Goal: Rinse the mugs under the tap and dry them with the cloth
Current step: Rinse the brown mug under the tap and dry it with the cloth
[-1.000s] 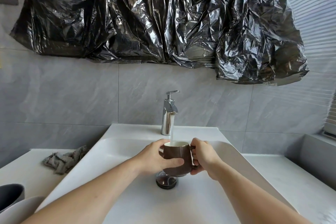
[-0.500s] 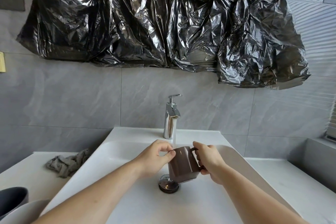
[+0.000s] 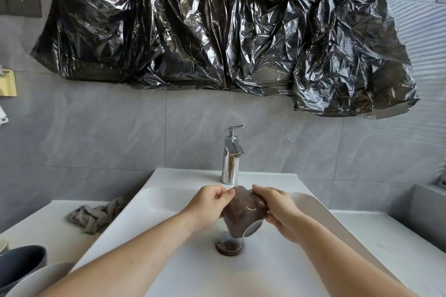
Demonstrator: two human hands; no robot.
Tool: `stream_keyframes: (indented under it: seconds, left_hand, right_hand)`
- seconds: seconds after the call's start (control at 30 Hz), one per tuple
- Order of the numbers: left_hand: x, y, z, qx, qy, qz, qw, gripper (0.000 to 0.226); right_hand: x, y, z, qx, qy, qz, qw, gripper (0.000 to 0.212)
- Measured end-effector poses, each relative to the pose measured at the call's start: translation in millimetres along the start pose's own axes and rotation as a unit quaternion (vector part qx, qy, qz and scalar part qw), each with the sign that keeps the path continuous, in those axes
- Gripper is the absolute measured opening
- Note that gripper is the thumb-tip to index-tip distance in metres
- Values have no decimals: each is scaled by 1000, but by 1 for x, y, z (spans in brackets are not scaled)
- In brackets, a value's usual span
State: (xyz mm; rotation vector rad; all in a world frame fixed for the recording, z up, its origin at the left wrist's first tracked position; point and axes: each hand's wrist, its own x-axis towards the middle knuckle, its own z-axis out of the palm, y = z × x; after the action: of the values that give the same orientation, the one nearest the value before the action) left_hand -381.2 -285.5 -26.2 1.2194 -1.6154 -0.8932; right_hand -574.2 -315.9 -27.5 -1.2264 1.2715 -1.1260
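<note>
A brown mug (image 3: 242, 214) is tipped mouth-down over the white sink (image 3: 169, 200), and water runs out of it toward the dark drain (image 3: 228, 247). My left hand (image 3: 210, 207) pinches the mug's base at the left. My right hand (image 3: 277, 210) grips it by the handle side. The chrome tap (image 3: 231, 154) stands just behind, with a thin stream falling onto the mug. A crumpled grey cloth (image 3: 96, 213) lies on the counter left of the sink.
A dark grey mug (image 3: 21, 260) and a pale dish (image 3: 36, 277) sit at the lower left corner. White counter (image 3: 386, 243) extends to the right. Crinkled black plastic (image 3: 217, 26) covers the wall above the tap.
The mug went from upright under the stream to tipped over, mouth down toward the drain. My left hand shifted from wrapping its side to pinching its base.
</note>
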Motion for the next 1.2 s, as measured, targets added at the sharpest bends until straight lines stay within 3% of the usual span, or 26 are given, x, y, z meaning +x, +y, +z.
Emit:
stream_keyframes:
  seconds: [0.2,0.47,0.63,0.7,0.9,1.07,1.2]
  left_hand:
    - [4,-1,8,-46,43,-7,998,39]
    - [9,-2,7,-127,102,-21,986,37]
    - [10,-4,4,-196,52,-41,978,30]
    - [9,-2,1,-213,28,-58,975,29]
    - [9,-2,-10,-55,32,-34,997,26]
    - [10,-5,-8,-62,41,-35,997,49]
    - [7,-4,-9,-43,38,-26,998,37]
  right_hand:
    - [-4,-6,2,-25,40,-68,997,12]
    - [-13,-4,4,-16,-90,20,996,90]
    - [-12,2,8,-23,-98,-4,995,69]
    - [-11,3,9,-15,-90,0,996,73]
    - [-4,6,10,16,-84,21,996,64]
    - [-4,6,13,-3,-99,38,994,65]
    - [-6,4,10,7,-110,25,994,63]
